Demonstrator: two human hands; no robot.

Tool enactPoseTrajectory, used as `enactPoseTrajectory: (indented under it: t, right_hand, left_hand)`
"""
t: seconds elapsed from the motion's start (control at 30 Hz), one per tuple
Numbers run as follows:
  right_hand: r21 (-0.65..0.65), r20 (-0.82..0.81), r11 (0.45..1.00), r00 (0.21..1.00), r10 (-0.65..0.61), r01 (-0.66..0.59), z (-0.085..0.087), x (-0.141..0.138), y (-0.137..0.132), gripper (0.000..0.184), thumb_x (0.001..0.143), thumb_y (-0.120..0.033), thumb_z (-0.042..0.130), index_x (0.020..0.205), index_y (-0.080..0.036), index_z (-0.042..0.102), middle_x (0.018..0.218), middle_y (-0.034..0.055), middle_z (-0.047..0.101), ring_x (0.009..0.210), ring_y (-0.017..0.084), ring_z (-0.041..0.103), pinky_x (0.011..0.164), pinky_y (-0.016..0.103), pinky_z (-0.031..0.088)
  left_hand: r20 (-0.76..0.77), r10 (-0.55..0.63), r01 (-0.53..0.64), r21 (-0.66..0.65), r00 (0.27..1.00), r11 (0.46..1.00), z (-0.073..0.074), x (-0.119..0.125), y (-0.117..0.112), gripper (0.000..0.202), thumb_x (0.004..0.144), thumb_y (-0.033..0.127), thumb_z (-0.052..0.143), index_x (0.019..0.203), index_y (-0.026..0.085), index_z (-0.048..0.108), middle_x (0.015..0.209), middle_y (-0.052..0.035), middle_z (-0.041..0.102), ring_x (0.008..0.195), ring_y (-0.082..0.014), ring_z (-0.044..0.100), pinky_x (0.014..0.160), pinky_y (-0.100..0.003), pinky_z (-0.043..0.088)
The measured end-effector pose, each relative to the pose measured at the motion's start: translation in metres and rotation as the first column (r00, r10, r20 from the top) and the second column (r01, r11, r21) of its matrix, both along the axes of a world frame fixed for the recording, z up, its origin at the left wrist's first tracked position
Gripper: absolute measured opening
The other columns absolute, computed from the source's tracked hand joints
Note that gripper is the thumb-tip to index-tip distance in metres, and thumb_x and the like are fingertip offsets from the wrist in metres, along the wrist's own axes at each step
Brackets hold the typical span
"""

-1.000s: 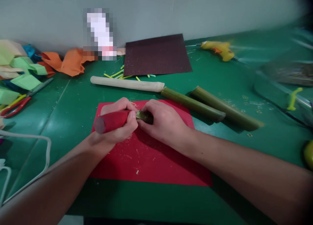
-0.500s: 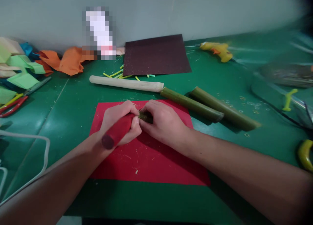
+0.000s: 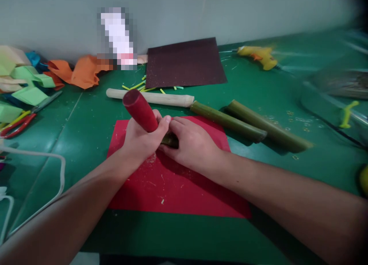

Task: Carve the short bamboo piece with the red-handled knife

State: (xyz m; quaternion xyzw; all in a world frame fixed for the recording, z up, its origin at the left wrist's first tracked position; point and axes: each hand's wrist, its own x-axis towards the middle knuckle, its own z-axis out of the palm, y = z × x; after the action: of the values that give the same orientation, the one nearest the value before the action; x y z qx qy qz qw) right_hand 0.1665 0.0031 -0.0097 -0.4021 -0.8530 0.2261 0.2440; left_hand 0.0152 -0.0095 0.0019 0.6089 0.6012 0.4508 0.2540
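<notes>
My left hand (image 3: pixel 142 138) is closed round a tool with a thick red handle (image 3: pixel 140 111); the handle leans up and to the left, and its working end is hidden by my fingers. My right hand (image 3: pixel 191 138) grips a short green bamboo piece (image 3: pixel 170 140), which shows only in part between the two hands. Both hands are close together over a red sheet (image 3: pixel 178 188) strewn with fine shavings. Just behind them lie a pale peeled bamboo stick (image 3: pixel 149 97) and two green bamboo lengths (image 3: pixel 230 121), (image 3: pixel 270 127) with slanted ends.
A dark brown sheet (image 3: pixel 185 63) lies near the wall, with a yellow glue gun (image 3: pixel 257 57) to its right. Red-handled scissors (image 3: pixel 20 125), folded green paper (image 3: pixel 30 94) and orange paper (image 3: pixel 86 71) are at left. A white cable (image 3: pixel 61 169) curves beside my left forearm.
The red handle has swung from pointing down toward me to pointing up and away, as my left hand turned over. My right hand has stayed nearly in place on the bamboo piece.
</notes>
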Motion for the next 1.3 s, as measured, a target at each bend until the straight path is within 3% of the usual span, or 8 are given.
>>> enactPoseTrajectory:
  t: [0.13, 0.3, 0.53, 1.03, 1.13, 1.3]
  right_hand:
    - [-0.004, -0.004, 1.000, 1.000, 0.009, -0.009, 0.000, -0.001, 0.001, 0.022, 0.084, -0.030, 0.067, 0.098, -0.014, 0.064, 0.095, 0.0088, 0.067, 0.084, 0.020, 0.056, 0.072, 0.031, 0.039]
    - [-0.041, -0.036, 0.999, 0.999, -0.014, 0.013, 0.002, -0.001, 0.002, 0.016, 0.082, -0.030, 0.067, 0.085, -0.017, 0.058, 0.081, 0.0040, 0.061, 0.073, 0.016, 0.050, 0.066, 0.030, 0.035]
    - [-0.138, -0.079, 0.990, 0.996, -0.026, 0.015, 0.002, 0.000, 0.002, 0.017, 0.081, -0.029, 0.068, 0.081, -0.018, 0.056, 0.078, 0.0023, 0.060, 0.068, 0.014, 0.050, 0.062, 0.028, 0.034]
    - [-0.094, -0.058, 0.996, 0.998, -0.015, 0.010, 0.003, -0.001, 0.000, 0.020, 0.081, -0.029, 0.071, 0.081, -0.018, 0.054, 0.080, 0.0020, 0.059, 0.072, 0.014, 0.048, 0.063, 0.027, 0.033]
    - [-0.107, -0.043, 0.994, 0.999, -0.026, 0.021, 0.003, -0.002, 0.002, 0.023, 0.081, -0.031, 0.072, 0.080, -0.018, 0.054, 0.081, 0.0020, 0.059, 0.070, 0.013, 0.048, 0.063, 0.027, 0.033]
    - [-0.114, -0.045, 0.993, 0.998, -0.031, 0.026, 0.004, -0.001, 0.004, 0.023, 0.080, -0.032, 0.072, 0.082, -0.018, 0.053, 0.084, 0.0029, 0.061, 0.073, 0.014, 0.050, 0.065, 0.028, 0.035]
  left_hand:
    - [0.078, 0.049, -0.048, -0.016, 0.996, 0.999, 0.001, 0.004, -0.002, 0.034, 0.082, 0.030, 0.065, 0.055, 0.018, 0.046, 0.054, 0.0041, 0.044, 0.052, -0.0076, 0.042, 0.049, -0.020, 0.037]
    - [0.036, 0.065, -0.062, -0.078, 0.997, 0.995, 0.006, 0.005, -0.004, 0.032, 0.079, 0.025, 0.064, 0.055, 0.019, 0.043, 0.054, 0.0048, 0.041, 0.052, -0.0074, 0.038, 0.049, -0.020, 0.036]
    - [-0.011, 0.025, -0.027, -0.167, 1.000, 0.986, 0.014, 0.006, 0.000, 0.036, 0.076, 0.024, 0.058, 0.049, 0.019, 0.035, 0.049, 0.0052, 0.032, 0.050, -0.0071, 0.032, 0.046, -0.021, 0.031]
    - [0.111, 0.001, 0.021, -0.198, 0.994, 0.980, 0.008, -0.006, 0.000, 0.021, 0.067, 0.032, 0.063, 0.054, 0.018, 0.053, 0.055, 0.0027, 0.048, 0.054, -0.0091, 0.044, 0.048, -0.021, 0.036]
    - [0.199, 0.032, 0.015, -0.230, 0.979, 0.973, 0.010, -0.009, -0.001, 0.027, 0.065, 0.035, 0.062, 0.050, 0.020, 0.046, 0.050, 0.0039, 0.041, 0.051, -0.0087, 0.038, 0.048, -0.022, 0.035]
    - [0.143, 0.027, -0.006, -0.147, 0.989, 0.989, 0.013, -0.005, -0.001, 0.036, 0.073, 0.026, 0.059, 0.047, 0.020, 0.034, 0.050, 0.0043, 0.031, 0.051, -0.0084, 0.030, 0.048, -0.024, 0.028]
